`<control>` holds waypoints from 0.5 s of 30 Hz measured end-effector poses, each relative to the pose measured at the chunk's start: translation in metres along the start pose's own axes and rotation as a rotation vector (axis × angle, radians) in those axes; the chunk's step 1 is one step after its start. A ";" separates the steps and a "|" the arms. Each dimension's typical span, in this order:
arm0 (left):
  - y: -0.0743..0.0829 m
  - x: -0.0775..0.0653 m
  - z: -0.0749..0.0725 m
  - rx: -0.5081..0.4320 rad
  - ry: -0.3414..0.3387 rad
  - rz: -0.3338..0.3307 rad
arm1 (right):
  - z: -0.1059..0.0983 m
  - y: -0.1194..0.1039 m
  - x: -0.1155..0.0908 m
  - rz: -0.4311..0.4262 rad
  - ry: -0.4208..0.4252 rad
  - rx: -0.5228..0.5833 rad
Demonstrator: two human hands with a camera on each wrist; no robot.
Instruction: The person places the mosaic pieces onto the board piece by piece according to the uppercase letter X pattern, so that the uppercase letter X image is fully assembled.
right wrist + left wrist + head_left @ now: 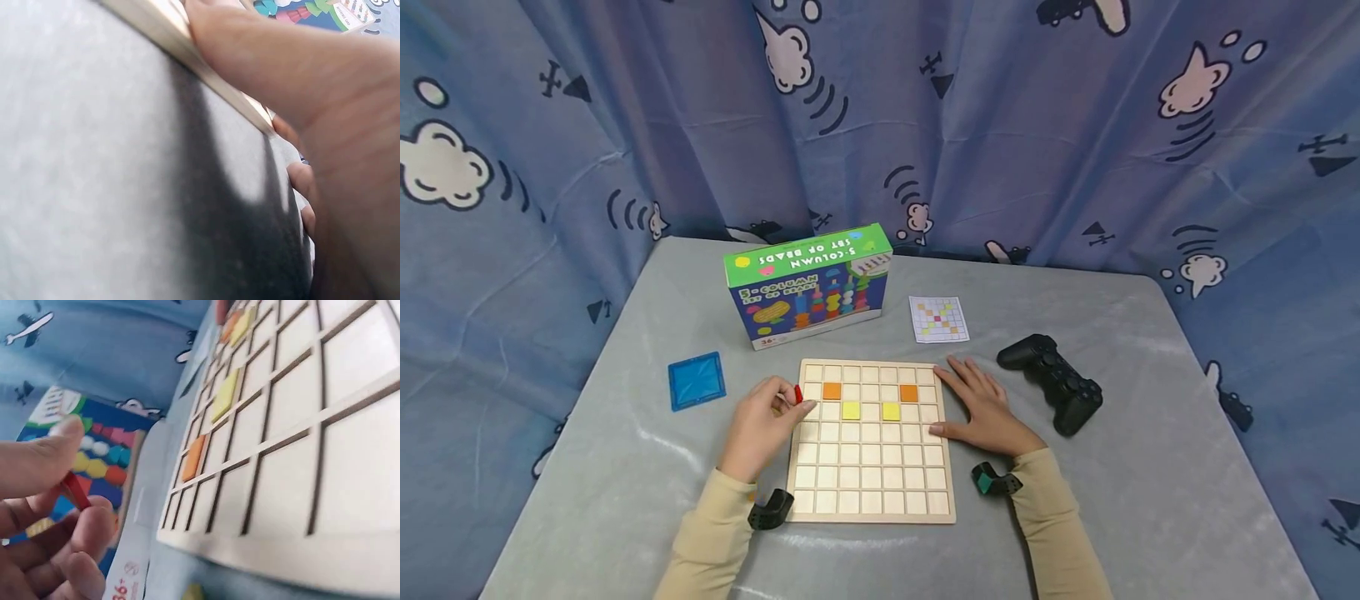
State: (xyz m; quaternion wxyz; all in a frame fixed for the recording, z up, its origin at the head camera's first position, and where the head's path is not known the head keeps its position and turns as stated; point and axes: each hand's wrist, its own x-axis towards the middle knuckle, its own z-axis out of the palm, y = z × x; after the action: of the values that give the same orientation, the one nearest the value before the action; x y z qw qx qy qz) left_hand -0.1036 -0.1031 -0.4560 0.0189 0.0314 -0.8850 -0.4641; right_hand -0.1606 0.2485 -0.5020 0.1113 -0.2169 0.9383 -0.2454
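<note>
Between thumb and fingertips, my left hand [763, 427] pinches a small red tile [76, 490] near the left edge of a wooden grid board [872, 518]. Two orange tiles, one on the left [832, 391] and one on the right [908, 393], sit in the board's second row from the back. One row nearer lie two yellow tiles, a left one [851, 410] and a right one [891, 411]. My right hand [983, 412] rests spread at the board's right edge, thumb and a fingertip on its rim; part of the hand is outside the right wrist view.
Behind the board stands a green and blue bead-set box [812, 292]. A pattern card [939, 320] lies to its right, and a black game controller [1052, 383] is beyond my right hand. A blue tray [697, 381] lies at left. A small yellowish piece [195, 592] shows below the board.
</note>
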 end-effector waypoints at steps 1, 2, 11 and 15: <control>0.001 0.000 0.004 0.028 -0.007 0.043 | 0.000 0.000 0.000 -0.001 0.000 0.000; 0.003 -0.001 0.007 0.056 -0.015 0.086 | 0.000 0.000 0.000 -0.002 0.000 -0.001; 0.011 -0.009 0.039 0.181 -0.078 0.335 | 0.000 -0.001 0.000 0.000 -0.004 0.001; 0.014 -0.008 0.049 0.227 -0.101 0.367 | -0.001 -0.001 -0.001 0.001 -0.004 0.004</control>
State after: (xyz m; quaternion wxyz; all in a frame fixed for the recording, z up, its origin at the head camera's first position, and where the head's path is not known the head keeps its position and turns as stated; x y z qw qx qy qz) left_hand -0.0988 -0.0549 -0.4725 0.0548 -0.1514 -0.9223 -0.3514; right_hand -0.1601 0.2485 -0.5001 0.1139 -0.2168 0.9376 -0.2468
